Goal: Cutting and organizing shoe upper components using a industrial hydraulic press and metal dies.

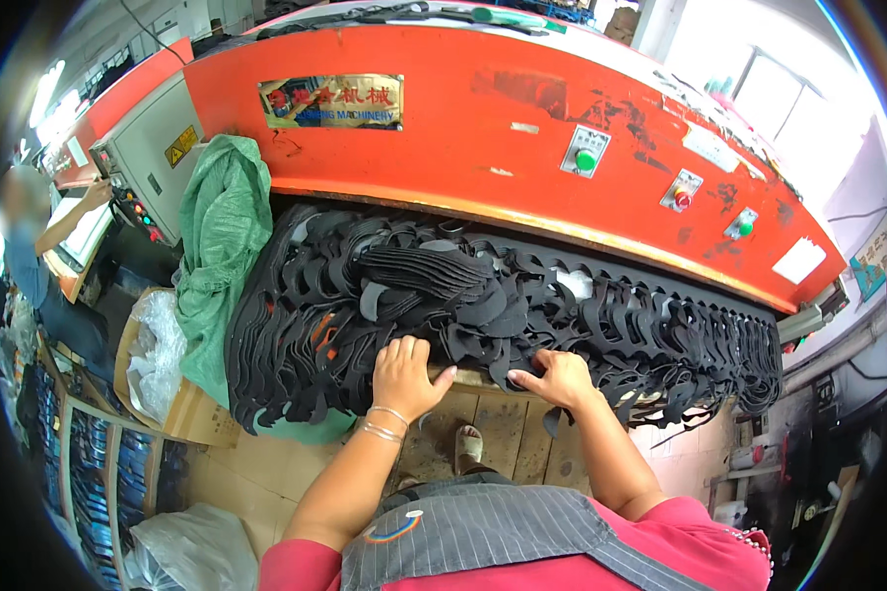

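A wide layered heap of black cut-out sheets [650,340], full of curved holes, hangs over the near edge of the machine's bed. My left hand [404,379] has its fingers curled over the front edge of these sheets, thumb pointing right. Some way to the right, my right hand [560,379] grips the same edge, its thumb toward the left and its fingertips partly hidden among the black strips. Between and beyond the hands lies a fanned stack of black curved pieces [424,271], with loose rounded pieces beside it.
The orange machine beam [443,118] spans above the sheets, carrying green buttons [585,160] and a red button [682,199]. At left hang a green woven sack [222,256] and a cardboard box [202,414] with clear plastic. Another person [44,266] stands far left. Wooden boards [493,433] lie underfoot.
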`<action>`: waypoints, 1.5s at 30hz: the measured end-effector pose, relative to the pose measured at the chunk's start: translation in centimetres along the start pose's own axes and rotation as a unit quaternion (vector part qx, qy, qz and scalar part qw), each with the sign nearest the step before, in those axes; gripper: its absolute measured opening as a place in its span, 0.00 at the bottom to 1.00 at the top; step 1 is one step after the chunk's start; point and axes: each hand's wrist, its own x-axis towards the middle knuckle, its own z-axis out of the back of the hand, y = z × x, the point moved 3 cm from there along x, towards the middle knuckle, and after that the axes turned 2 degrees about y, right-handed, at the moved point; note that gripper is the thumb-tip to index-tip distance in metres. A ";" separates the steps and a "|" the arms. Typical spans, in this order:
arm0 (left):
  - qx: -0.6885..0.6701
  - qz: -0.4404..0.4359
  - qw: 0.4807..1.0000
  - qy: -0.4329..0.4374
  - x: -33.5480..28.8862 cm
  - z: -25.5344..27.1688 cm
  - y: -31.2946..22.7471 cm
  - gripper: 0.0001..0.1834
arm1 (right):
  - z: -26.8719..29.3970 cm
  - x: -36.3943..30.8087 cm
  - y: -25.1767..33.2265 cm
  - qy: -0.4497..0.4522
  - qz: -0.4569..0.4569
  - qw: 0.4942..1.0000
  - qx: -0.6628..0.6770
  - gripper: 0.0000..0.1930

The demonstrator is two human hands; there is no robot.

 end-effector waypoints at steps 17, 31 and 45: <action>-0.182 0.030 0.982 0.044 6.4 8.6 1.3 0.12 | -0.2 9.0 9.8 -0.175 0.342 0.920 0.078 0.11; 0.053 0.071 0.950 0.300 -0.2 0.0 3.7 0.34 | -6.1 8.8 11.0 -0.156 0.351 0.918 0.099 0.04; -0.278 -0.096 0.953 -0.071 1.6 8.4 -5.2 0.46 | 6.4 -3.4 10.3 -0.208 0.118 0.773 0.587 0.09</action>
